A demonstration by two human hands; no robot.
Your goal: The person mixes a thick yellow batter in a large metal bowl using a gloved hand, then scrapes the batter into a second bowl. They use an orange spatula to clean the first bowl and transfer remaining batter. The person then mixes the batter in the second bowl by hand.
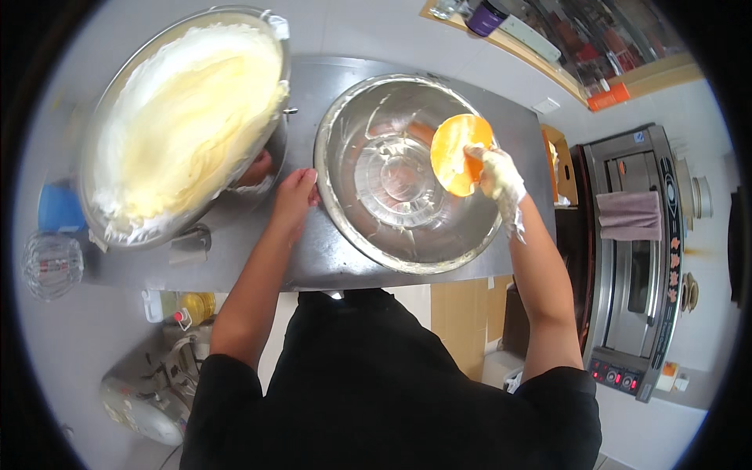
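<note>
A large steel mixing bowl [411, 241] lies before me, its inner wall smeared with pale residue. My left hand [298, 192] is at its left rim, fingers curled against the edge. In my right hand [500, 176], which wears a thin glove coated with cream, is an orange bowl scraper [459, 154]. The scraper is over the right side of the bowl and has pale batter on its face. To the left stands a deep steel mixer bowl [277, 154], filled high with white foam [126, 138] and pale yellow batter [200, 123].
Both bowls are on a steel table [305, 258] against a white wall. A wire whisk [53, 265] and a blue container [60, 208] are at far left. An oil jug [197, 308] and a planetary mixer [147, 405] sit lower left. A deck oven [631, 264] with a towel [628, 216] stands right.
</note>
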